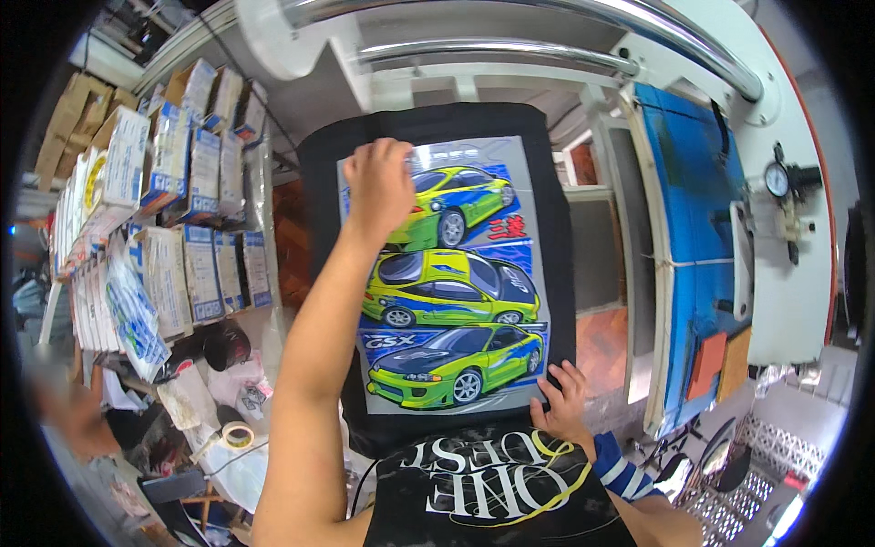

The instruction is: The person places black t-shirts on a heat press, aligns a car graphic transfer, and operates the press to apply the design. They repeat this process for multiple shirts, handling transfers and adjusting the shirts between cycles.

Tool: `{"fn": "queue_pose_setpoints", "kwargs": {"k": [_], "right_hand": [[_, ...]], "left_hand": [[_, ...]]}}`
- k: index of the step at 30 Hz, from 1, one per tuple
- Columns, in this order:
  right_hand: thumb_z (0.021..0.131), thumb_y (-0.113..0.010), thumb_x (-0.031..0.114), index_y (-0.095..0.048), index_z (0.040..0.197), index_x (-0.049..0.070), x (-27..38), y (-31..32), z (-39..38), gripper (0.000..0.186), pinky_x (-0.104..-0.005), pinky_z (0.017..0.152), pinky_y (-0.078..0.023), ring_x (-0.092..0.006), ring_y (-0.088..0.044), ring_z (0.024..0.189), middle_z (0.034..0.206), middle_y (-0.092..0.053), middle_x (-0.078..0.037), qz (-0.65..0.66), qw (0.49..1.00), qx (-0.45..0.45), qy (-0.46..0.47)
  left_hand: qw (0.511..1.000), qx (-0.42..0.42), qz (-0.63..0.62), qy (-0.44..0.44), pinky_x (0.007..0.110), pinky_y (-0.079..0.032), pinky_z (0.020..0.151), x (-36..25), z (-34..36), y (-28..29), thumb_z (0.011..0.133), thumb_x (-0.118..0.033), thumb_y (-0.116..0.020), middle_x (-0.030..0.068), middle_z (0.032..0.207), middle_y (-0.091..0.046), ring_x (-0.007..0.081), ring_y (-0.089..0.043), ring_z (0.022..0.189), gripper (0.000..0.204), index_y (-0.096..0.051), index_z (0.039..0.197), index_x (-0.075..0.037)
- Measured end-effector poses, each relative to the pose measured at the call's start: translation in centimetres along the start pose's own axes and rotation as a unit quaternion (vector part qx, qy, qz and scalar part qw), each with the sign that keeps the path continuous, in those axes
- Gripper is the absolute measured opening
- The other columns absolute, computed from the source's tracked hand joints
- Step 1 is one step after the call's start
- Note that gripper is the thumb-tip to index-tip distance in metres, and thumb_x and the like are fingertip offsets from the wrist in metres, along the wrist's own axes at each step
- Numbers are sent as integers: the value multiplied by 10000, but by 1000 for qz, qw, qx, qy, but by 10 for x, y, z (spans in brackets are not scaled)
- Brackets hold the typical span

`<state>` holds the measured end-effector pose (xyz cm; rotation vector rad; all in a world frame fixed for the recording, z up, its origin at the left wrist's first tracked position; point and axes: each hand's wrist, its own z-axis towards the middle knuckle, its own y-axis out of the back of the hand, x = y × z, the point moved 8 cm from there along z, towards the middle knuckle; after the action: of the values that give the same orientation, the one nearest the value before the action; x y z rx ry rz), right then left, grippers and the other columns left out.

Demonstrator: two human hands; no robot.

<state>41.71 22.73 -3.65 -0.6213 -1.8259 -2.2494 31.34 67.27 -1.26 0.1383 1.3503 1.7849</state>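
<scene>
A black fabric piece (556, 273) lies spread on a platform in front of me. On it rests a rectangular print sheet (533, 401) with three green and blue cars one above another. My left hand (378, 187) reaches across to the sheet's upper left part, fingers bent and a little apart, touching its surface. Over by the lower right corner, my right hand (563, 401) lies with its fingers spread at the edge of the sheet and fabric. Neither hand visibly grips anything. Blue and white striped cloth (627, 472) shows at my right forearm.
A white machine with chrome bars (501, 53) stands beyond the fabric. A blue panel (688, 246) and a pressure gauge (777, 180) are at the right. Stacked boxes (196, 173) fill shelving at the left, above a tape roll (238, 435). Part of a person (68, 410) is at the far left.
</scene>
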Motion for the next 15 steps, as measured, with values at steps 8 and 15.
{"fn": "queue_pose_setpoints", "kwargs": {"k": [8, 15], "right_hand": [[795, -744, 266, -661, 1185, 136, 2, 3, 4, 419, -568, 1050, -387, -373, -474, 1296, 1327, -566, -116, -8, 1000, -20, -6], [786, -748, 254, -666, 1178, 130, 2, 5, 5, 419, -583, 1048, -381, -363, -469, 1306, 1333, -566, -111, 2, 1000, -28, -3]], "left_hand": [[993, 54, -14, -106, 514, -362, 1031, -65, 65, -41, 781, 14, -645, 56, 1136, -678, 296, -589, 1166, 381, -722, 1122, -136], [980, 186, -3, -62, 507, -383, 1006, -97, 82, -103, 822, -19, -634, 93, 1145, -683, 297, -608, 1155, 355, -720, 1148, -132]]}}
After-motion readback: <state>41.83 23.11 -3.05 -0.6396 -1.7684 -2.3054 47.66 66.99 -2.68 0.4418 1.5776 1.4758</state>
